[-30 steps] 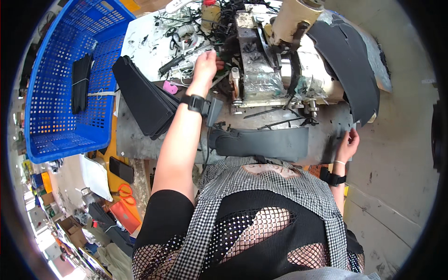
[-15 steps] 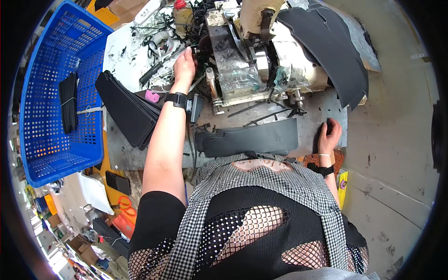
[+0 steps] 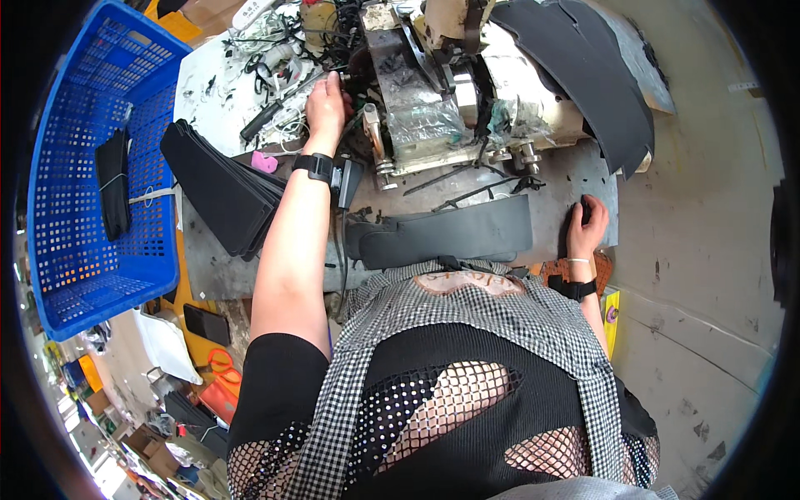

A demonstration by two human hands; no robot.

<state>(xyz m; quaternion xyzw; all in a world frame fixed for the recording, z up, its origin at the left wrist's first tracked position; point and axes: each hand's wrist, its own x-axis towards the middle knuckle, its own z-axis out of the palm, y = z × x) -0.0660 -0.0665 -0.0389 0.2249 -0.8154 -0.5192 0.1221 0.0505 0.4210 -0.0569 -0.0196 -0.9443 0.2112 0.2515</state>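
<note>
Left hand (image 3: 327, 98) gripped the sewing machine (image 3: 433, 92); right hand (image 3: 586, 227), fingers together, pressed the workbench's (image 3: 208, 267) right edge beside the black panel (image 3: 442, 237).

I see bright, even daylight with soft, faint shadows under the counter (image 3: 208, 275). Glare whitens its pale top at upper left. Fisheye bending curves the blue basket (image 3: 75, 275), and the rim falls to black, slightly blurred.
</note>
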